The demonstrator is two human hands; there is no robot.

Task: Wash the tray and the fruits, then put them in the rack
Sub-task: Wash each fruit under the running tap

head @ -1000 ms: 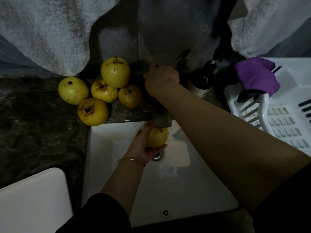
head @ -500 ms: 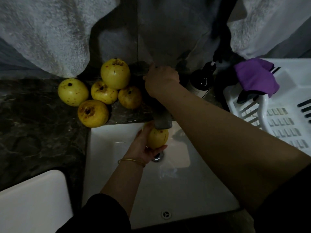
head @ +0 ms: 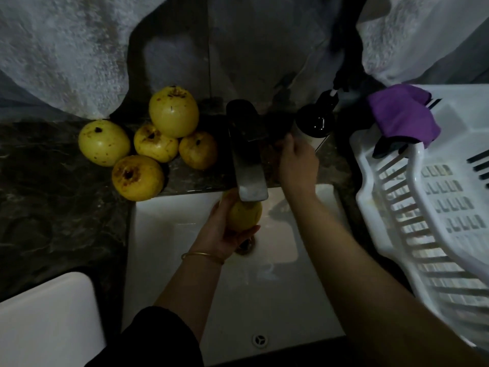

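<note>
My left hand (head: 222, 231) grips a yellow fruit (head: 246, 217) right under the spout of the dark faucet (head: 247, 160), over the white sink (head: 172, 260). My right hand (head: 297, 161) hovers just right of the faucet with relaxed fingers and holds nothing. Several more spotted yellow fruits (head: 173, 112) lie piled on the dark counter left of the faucet. The white slatted rack (head: 436, 213) stands at the right. A white rounded object (head: 45, 319), perhaps the tray, shows at the lower left.
A purple cloth (head: 403, 117) hangs over the rack's far corner. A dark pump bottle (head: 315, 123) stands between faucet and rack. White towels (head: 66, 49) hang against the back wall. Dark marble counter (head: 53, 207) surrounds the sink.
My right hand has come off the faucet handle and moved right and slightly nearer, uncovering the handle. My left hand still holds the fruit under the spout.
</note>
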